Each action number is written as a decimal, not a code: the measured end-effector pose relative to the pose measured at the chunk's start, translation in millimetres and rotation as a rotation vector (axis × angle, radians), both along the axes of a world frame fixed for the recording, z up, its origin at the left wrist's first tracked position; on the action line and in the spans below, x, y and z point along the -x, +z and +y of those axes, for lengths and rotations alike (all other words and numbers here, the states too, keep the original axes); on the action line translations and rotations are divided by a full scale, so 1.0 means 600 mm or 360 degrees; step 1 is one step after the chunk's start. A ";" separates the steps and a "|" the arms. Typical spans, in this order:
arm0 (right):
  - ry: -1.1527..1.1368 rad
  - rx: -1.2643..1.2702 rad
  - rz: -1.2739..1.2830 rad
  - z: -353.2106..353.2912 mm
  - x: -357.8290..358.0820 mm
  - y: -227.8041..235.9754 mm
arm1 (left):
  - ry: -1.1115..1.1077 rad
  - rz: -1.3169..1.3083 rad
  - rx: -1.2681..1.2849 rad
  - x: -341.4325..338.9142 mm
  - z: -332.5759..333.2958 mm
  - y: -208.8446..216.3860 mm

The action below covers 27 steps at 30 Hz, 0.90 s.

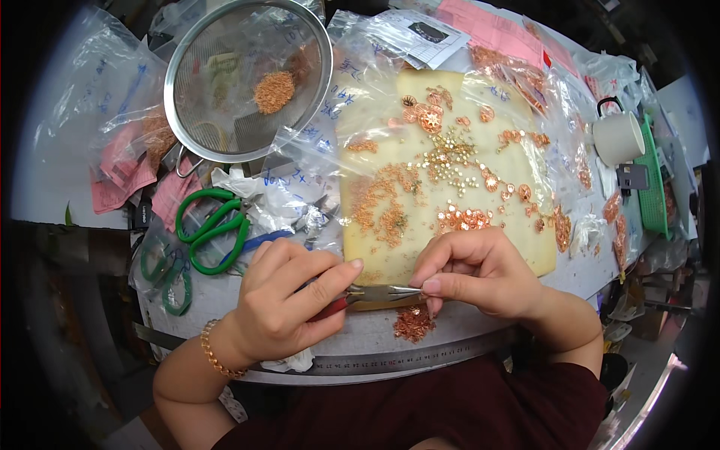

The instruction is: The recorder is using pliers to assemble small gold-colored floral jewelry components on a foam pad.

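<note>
Head view: pliers between hands

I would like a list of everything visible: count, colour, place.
Pliers: one, red and silver, left hand
Mat: one, cream, centre
Small parts: many, gold and copper, mat
Copper pile: one, reddish, before the mat
Sieve: one, silver, upper left
Scissors: two pairs, green-handled, left
Mug: one, white, right
Basket: one, green, beside mug
Ruler: one, grey, near edge
Bags: several, clear, around the mat
Papers: several, pink, left and upper right
Printed sheet: at least one, white, top
Bracelet: one, gold, left wrist
Garment: one, maroon, bottom
Left hand: one, bare, around pliers
Right hand: one, bare, at plier tips
</note>
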State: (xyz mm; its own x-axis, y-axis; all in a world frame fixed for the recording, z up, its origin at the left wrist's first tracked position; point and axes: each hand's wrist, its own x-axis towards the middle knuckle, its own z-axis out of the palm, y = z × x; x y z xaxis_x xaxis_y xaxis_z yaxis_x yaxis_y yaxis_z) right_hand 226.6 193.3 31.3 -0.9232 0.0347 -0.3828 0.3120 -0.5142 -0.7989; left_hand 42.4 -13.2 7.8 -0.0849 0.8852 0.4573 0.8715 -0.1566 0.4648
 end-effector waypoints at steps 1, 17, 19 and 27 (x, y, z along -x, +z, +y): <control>-0.0002 0.0001 0.0000 0.001 0.000 0.000 | -0.0007 0.0049 0.0017 0.001 -0.001 0.001; -0.0178 -0.2373 0.0350 0.044 0.012 0.007 | -0.0325 0.0356 0.0193 0.008 -0.002 0.013; -0.0159 -0.2405 0.0358 0.048 0.013 0.000 | -0.0346 0.0356 0.0215 0.009 -0.002 0.015; 0.0015 -0.2672 0.0666 0.049 0.015 -0.019 | -0.0353 0.0418 0.0201 0.007 0.000 0.012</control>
